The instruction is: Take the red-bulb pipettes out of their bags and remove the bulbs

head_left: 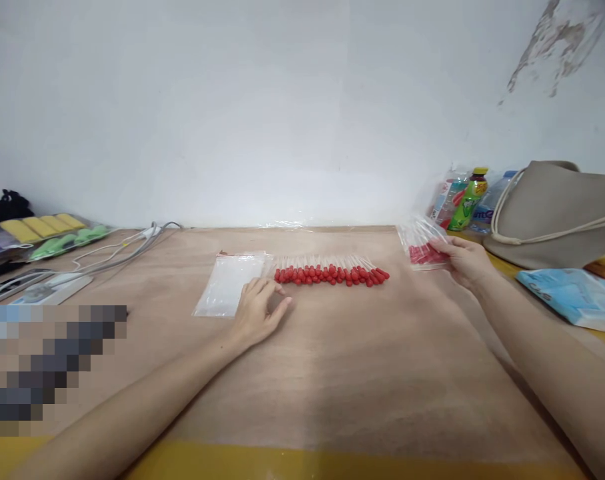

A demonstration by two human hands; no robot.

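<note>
Looking down from the head view, the left hand (260, 308) rests loosely curled on the worktop (332, 387), gripping nothing, its fingertips at the near right corner of a flat, seemingly empty clear bag (225, 285). Just right of that bag lies a row of red-tipped sticks (332, 273), loose and side by side. Farther right, the right hand (463, 261) pinches a filled bag (422, 249) with red tips showing through it, near some bottles (466, 200). By my judgement, one bag is packed, while the row and the flat bag remain undone.
</note>
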